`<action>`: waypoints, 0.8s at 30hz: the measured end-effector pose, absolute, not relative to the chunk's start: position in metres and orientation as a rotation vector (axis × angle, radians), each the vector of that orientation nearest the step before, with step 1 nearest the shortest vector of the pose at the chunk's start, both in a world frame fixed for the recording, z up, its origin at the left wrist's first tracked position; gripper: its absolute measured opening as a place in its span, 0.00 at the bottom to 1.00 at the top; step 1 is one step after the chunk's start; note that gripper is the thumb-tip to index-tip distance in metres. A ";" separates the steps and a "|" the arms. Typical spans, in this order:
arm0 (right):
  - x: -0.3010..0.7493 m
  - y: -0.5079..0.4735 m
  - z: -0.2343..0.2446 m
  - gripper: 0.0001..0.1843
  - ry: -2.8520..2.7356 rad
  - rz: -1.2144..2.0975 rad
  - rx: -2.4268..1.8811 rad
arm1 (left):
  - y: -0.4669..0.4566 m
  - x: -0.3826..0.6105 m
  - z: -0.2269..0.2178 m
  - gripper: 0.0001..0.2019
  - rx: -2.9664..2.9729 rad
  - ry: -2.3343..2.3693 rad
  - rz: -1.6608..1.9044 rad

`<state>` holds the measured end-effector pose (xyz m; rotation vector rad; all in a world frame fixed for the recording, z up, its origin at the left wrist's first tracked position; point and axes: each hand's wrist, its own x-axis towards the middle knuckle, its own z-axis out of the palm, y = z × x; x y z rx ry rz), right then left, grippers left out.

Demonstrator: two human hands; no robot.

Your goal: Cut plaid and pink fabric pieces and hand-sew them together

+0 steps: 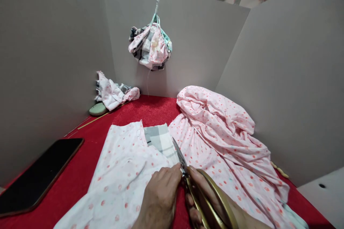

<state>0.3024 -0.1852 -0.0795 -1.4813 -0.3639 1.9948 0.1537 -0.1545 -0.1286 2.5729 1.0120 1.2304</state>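
Across the red table cover (150, 111), pink dotted cloth (120, 175) is pinched narrowly by the left hand (159, 195), while gold scissors (185, 173) are gripped firmly at its edge by the right hand (200, 186).

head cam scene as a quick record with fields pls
left hand: resting on white pink-dotted fabric
right hand: holding gold-handled scissors
things: grey checked cloth beside the blades
rest: pink-dotted fabric heap, black phone, hanging fabric bundle, red-covered table
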 end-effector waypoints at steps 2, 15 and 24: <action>0.302 -0.185 -0.077 0.30 -0.348 2.012 -1.485 | -0.155 0.154 -0.128 0.16 2.572 1.007 1.247; 0.311 -0.181 -0.111 0.28 -0.279 2.110 -1.210 | -0.155 0.155 -0.126 0.15 2.565 0.992 1.271; 0.305 -0.180 -0.090 0.25 -0.187 2.055 -1.313 | -0.156 0.156 -0.127 0.15 2.548 1.031 1.193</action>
